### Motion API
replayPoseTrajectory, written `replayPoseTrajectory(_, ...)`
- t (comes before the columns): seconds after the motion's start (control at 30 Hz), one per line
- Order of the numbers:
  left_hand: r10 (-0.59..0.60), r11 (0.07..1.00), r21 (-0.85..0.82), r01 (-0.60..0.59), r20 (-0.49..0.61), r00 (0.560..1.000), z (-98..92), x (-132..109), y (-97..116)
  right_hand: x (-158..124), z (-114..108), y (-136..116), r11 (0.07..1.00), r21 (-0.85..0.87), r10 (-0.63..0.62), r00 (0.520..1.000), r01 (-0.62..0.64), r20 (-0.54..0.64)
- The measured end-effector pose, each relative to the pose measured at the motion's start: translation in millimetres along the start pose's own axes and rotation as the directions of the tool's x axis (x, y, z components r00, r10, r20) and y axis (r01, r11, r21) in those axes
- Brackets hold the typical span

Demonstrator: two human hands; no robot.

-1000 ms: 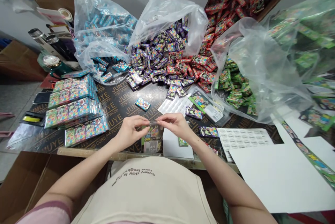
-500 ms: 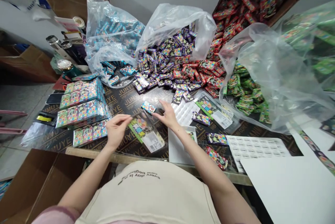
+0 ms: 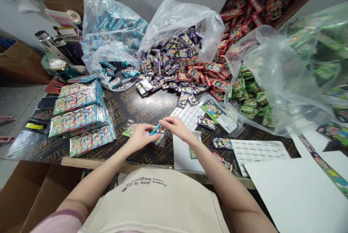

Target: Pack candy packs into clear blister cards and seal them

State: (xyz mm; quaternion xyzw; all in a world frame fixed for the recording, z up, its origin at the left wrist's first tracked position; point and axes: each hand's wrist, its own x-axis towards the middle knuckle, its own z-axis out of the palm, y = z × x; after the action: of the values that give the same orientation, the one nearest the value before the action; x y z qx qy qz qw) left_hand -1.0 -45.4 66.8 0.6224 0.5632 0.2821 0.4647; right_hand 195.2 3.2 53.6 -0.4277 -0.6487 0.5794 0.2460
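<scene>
Your table [image 3: 141,106] bears heaps [image 3: 168,62] of small packets along its far edge, spilling from clear bags; a stack [image 3: 81,117] of filled sleeves lies toward its left edge; at the middle of the near edge, both hands meet over a clear sleeve [image 3: 129,130], its green header showing just left of your left hand [image 3: 140,138]; that hand looks clenched on the sleeve's mouth; your right hand [image 3: 178,128] pinches a blue packet [image 3: 157,129] by its far end; the packet sits between the two hands, long axis slanting near-left to far-right, its near end touching the left fingers.
</scene>
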Motion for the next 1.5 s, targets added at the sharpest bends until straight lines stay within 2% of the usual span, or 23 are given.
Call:
replayPoseTrajectory(0.07, -0.128, 0.961, -0.232, 0.147, 0.094, 0.987, 15.5, 7, 3, -14, 3, -3, 0.996, -0.068, -0.064, 0.992, 0.057, -0.111)
replayPoseTrajectory(0.13, -0.214, 0.886, -0.400, 0.233, 0.091, 0.973, 26.4, 10, -1, -26, 6, -2, 0.959, -0.242, -0.199, 0.956, 0.144, -0.216)
replayPoseTrajectory(0.23, -0.240, 0.837, -0.482, 0.260, 0.105, 0.965, 34.0, 9, -10, -41, 10, 1, 0.840, -0.487, -0.364, 0.914, 0.241, -0.177)
replayPoseTrajectory(0.3, -0.166, 0.891, -0.409, 0.198, 0.113, 0.980, 32.8, 8, -15, -46, 10, 5, 0.784, -0.563, -0.425, 0.887, 0.260, -0.181)
replayPoseTrajectory(0.33, -0.098, 0.941, -0.315, 0.123, 0.096, 0.991, 30.3, 8, -18, -46, 8, 9, 0.765, -0.591, -0.451, 0.869, 0.258, -0.205)
replayPoseTrajectory(0.4, 0.088, 0.996, -0.002, -0.088, 0.086, 0.992, 23.1, 9, -27, -47, 4, 19, 0.731, -0.645, -0.484, 0.834, 0.220, -0.264)
replayPoseTrajectory(0.47, 0.234, 0.897, 0.334, -0.289, 0.195, 0.953, 16.0, 10, -38, -47, -1, 33, 0.697, -0.698, -0.483, 0.828, 0.167, -0.284)
replayPoseTrajectory(0.5, 0.258, 0.818, 0.447, -0.362, 0.278, 0.925, 13.5, 11, -45, -47, -2, 39, 0.678, -0.720, -0.473, 0.837, 0.146, -0.276)
replayPoseTrajectory(0.57, 0.242, 0.697, 0.567, -0.438, 0.389, 0.889, 11.2, 13, -58, -49, -2, 51, 0.641, -0.757, -0.443, 0.868, 0.131, -0.225)
replayPoseTrajectory(0.63, 0.239, 0.651, 0.613, -0.447, 0.394, 0.888, 11.0, 15, -67, -52, 3, 57, 0.606, -0.785, -0.415, 0.893, 0.128, -0.175)
replayPoseTrajectory(0.7, 0.266, 0.655, 0.619, -0.434, 0.349, 0.899, 10.9, 15, -71, -53, 9, 59, 0.588, -0.801, -0.399, 0.903, 0.118, -0.160)
replayPoseTrajectory(0.8, 0.316, 0.683, 0.589, -0.432, 0.295, 0.902, 9.6, 14, -69, -52, 15, 57, 0.623, -0.766, -0.393, 0.910, 0.157, -0.133)
replayPoseTrajectory(0.9, 0.343, 0.703, 0.550, -0.451, 0.293, 0.892, 8.7, 12, -66, -46, 15, 55, 0.677, -0.695, -0.393, 0.917, 0.243, -0.062)
replayPoseTrajectory(0.97, 0.346, 0.710, 0.537, -0.456, 0.298, 0.890, 8.2, 11, -64, -43, 14, 56, 0.679, -0.673, -0.410, 0.912, 0.292, -0.019)
replayPoseTrajectory(1.03, 0.345, 0.717, 0.543, -0.437, 0.269, 0.899, 6.9, 10, -63, -41, 14, 57, 0.679, -0.674, -0.448, 0.892, 0.291, -0.066)
replayPoseTrajectory(1.13, 0.351, 0.731, 0.554, -0.399, 0.196, 0.916, 2.7, 11, -59, -44, 20, 57, 0.737, -0.638, -0.478, 0.840, 0.224, -0.258)
replayPoseTrajectory(1.2, 0.358, 0.734, 0.554, -0.392, 0.174, 0.917, -0.7, 12, -58, -43, 25, 55, 0.772, -0.579, -0.463, 0.855, 0.261, -0.233)
replayPoseTrajectory(1.27, 0.352, 0.737, 0.557, -0.383, 0.167, 0.921, -3.5, 15, -59, -32, 25, 51, 0.790, -0.537, -0.459, 0.867, 0.296, -0.196)
replayPoseTrajectory(1.3, 0.343, 0.738, 0.562, -0.374, 0.164, 0.925, -4.3, 16, -61, -22, 22, 48, 0.800, -0.535, -0.457, 0.854, 0.273, -0.249)
replayPoseTrajectory(1.4, 0.294, 0.731, 0.597, -0.331, 0.162, 0.942, -3.2, 20, -68, 33, 8, 43, 0.804, -0.589, -0.441, 0.749, 0.085, -0.495)
replayPoseTrajectory(1.43, 0.276, 0.725, 0.610, -0.321, 0.169, 0.946, -1.3, 22, -71, 57, 4, 41, 0.776, -0.629, -0.444, 0.749, 0.047, -0.492)
replayPoseTrajectory(1.5, 0.250, 0.715, 0.626, -0.310, 0.184, 0.951, 4.6, 23, -75, 107, -2, 37, 0.706, -0.708, -0.437, 0.797, 0.017, -0.416)
